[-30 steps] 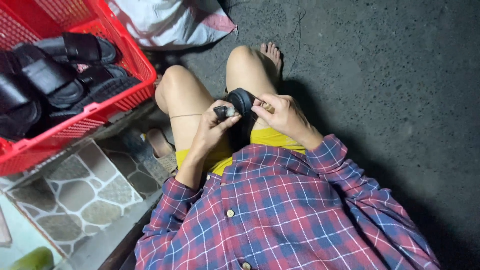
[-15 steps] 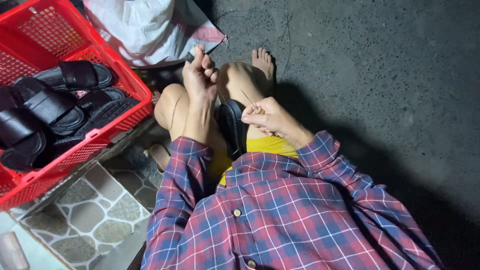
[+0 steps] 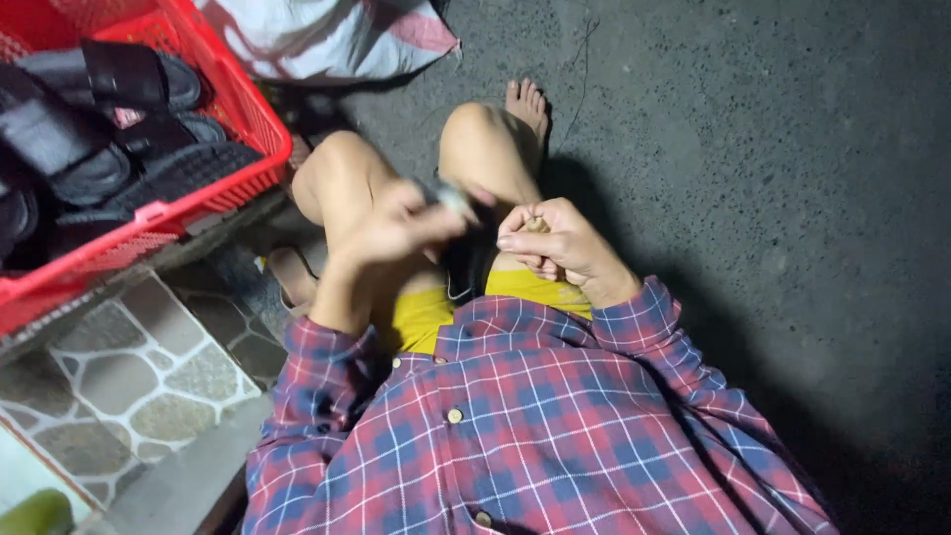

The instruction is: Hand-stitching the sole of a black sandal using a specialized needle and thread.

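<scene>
Pinching a small blurred tool [image 3: 454, 198], left hand [image 3: 396, 226] sat at nine o'clock of right hand [image 3: 555, 243], fingers curled on black sandal [image 3: 466, 269]: likely light, flexible; grip its edge.

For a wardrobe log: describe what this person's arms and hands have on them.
Both arms wear long sleeves of a red, blue and white checked button shirt, cuffs at the wrists. The left hand and right hand are bare: no gloves, and no rings or watch that can be seen.
</scene>
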